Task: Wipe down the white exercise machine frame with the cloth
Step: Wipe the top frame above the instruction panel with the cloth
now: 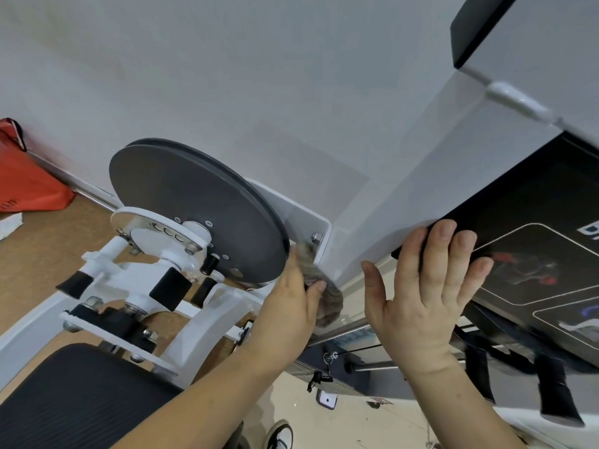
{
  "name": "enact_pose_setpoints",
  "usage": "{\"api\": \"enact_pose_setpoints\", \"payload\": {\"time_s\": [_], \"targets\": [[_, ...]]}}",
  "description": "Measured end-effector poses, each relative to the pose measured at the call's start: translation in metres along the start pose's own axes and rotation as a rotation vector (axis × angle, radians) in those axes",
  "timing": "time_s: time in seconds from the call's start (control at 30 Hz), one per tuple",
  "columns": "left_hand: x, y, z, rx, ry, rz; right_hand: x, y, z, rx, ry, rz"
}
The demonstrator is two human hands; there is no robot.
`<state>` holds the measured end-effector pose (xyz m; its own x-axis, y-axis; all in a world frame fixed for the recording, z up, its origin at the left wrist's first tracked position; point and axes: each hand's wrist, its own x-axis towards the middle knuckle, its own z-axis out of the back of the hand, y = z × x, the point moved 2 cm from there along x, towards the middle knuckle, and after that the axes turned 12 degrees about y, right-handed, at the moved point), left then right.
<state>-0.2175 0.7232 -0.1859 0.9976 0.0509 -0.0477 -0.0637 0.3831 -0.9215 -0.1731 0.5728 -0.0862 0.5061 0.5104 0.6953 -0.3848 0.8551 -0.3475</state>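
My left hand (288, 306) grips the bunched grey-brown cloth (328, 303) in curled fingers and presses it to the glossy white frame (405, 176), just beside the grey disc (194, 202). My right hand (424, 286) is spread flat, fingers straight, on the edge of the black panel (534, 254). A red bag (26, 183) sits by the wall; I can't see inside it

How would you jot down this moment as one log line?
step: wipe frame | left hand: grips cloth against white frame beside grey disc | right hand: open, fingers on black panel
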Motion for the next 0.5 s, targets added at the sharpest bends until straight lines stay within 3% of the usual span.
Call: {"api": "enact_pose_setpoints", "payload": {"time_s": [0.07, 0.13, 0.37, 0.5], "targets": [[0.003, -0.022, 0.004, 0.084, -0.105, -0.22, 0.0, 0.0, -0.001, -0.008, -0.011, 0.003], [0.007, -0.028, 0.004, 0.114, -0.179, -0.304, 0.001, 0.001, -0.001, -0.005, -0.02, 0.004], [-0.001, -0.002, -0.006, 0.107, -0.152, -0.103, -0.001, -0.001, -0.002, -0.002, -0.035, 0.01], [0.002, -0.021, 0.001, 0.137, -0.254, -0.132, 0.0, 0.0, -0.002, 0.004, -0.042, 0.015]]}}
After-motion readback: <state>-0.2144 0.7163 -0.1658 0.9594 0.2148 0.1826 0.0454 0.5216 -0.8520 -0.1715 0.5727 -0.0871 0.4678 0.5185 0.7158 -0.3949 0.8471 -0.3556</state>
